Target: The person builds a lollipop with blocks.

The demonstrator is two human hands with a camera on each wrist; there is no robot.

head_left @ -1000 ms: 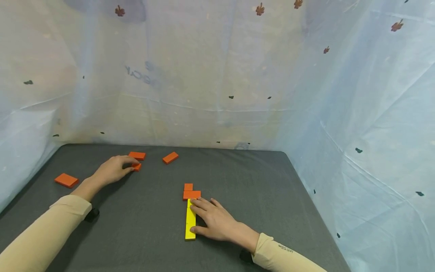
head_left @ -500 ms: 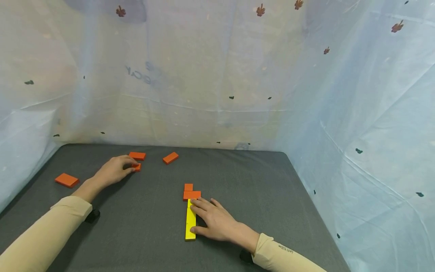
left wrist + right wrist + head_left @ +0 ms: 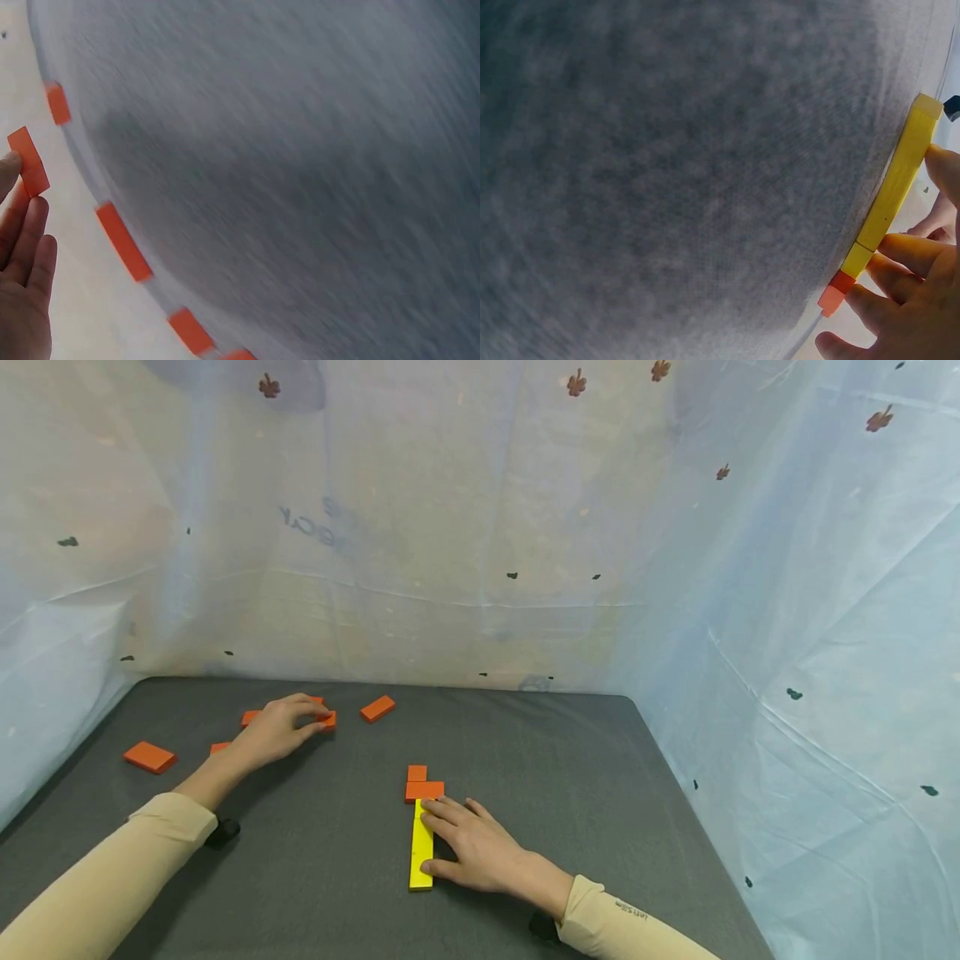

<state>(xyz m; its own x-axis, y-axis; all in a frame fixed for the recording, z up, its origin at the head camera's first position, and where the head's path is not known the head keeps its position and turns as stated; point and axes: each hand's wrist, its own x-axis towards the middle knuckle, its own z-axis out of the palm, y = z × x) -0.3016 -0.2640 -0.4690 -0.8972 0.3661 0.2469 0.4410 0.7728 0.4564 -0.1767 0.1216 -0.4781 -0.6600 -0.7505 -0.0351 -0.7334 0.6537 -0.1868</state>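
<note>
My left hand (image 3: 273, 731) pinches an orange block (image 3: 329, 720) between thumb and fingers at the back left; the left wrist view shows the same block (image 3: 28, 161) off the cloth. My right hand (image 3: 480, 852) lies with fingers fairly straight, its fingertips and thumb touching the right side of a yellow strip (image 3: 421, 856), which the right wrist view shows as a long yellow block (image 3: 900, 176) and a short one (image 3: 857, 259) end to end. Beyond the strip lie a wide orange block (image 3: 423, 790) and a small orange one (image 3: 417, 772), touching.
Loose orange blocks lie on the dark cloth-covered table (image 3: 555, 777): one at far left (image 3: 150, 757), one at the back (image 3: 377, 708), others partly behind my left hand and forearm. A pale plastic sheet (image 3: 420, 527) hangs behind the table and at both sides.
My left hand has moved right with the pinched orange block, uncovering parts of orange blocks around its wrist. My right hand and the yellow strip have stayed in place.
</note>
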